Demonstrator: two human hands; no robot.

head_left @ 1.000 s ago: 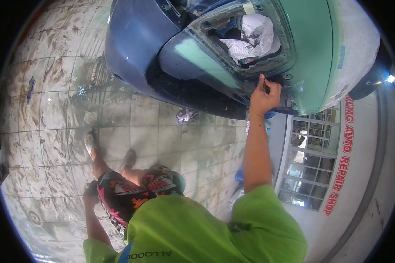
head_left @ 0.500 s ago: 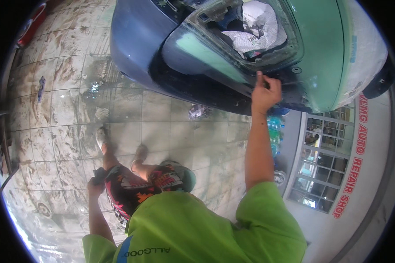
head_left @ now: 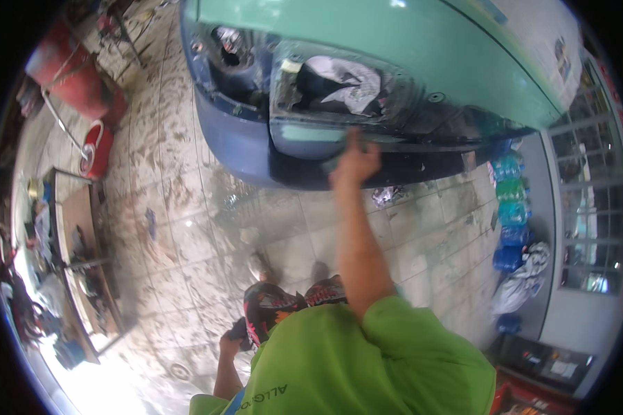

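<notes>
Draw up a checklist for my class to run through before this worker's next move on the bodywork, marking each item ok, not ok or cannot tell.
1. Right hand touching the vehicle bodywork: cannot tell; it overlaps the lower part, but blur hides contact.
2. Left hand away from the bodywork: ok; it is beside the patterned shorts, holding a dark item.
3. Crumpled white sheet filling the four-sided opening: not ok; dark gaps show.
4. Bodywork all one colour: not ok; green and blue areas show.
5. Tiled floor clean: not ok; brown smears and a crumpled wrapper show.
</notes>
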